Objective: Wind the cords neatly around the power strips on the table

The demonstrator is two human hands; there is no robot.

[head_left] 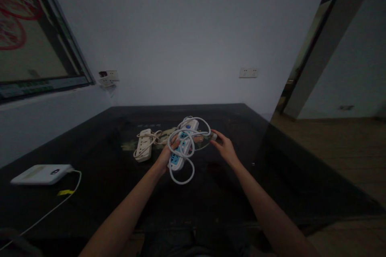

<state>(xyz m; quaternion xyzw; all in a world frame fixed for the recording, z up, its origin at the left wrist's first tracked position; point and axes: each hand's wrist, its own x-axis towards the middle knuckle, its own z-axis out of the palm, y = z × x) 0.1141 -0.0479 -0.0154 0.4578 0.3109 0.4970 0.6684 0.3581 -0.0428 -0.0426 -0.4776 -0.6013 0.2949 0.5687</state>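
Note:
A white power strip (pixel 181 149) with blue sockets is held tilted above the dark table, its white cord (pixel 178 181) looped loosely around it. My left hand (pixel 169 153) is closed around the strip's left side. At the right, my right hand (pixel 223 147) pinches the plug (pixel 214 137) at the cord's end between thumb and fingers. A second, cream-coloured power strip (pixel 144 145) lies on the table left of my left hand, its own cord wound about it.
The glossy black table (pixel 193 209) stands against a pale wall. On its left lies a white power bank (pixel 42 174) with a thin cable (pixel 45 215). Wall sockets (pixel 249 73) are at the right, with more sockets (pixel 108 78) by the window.

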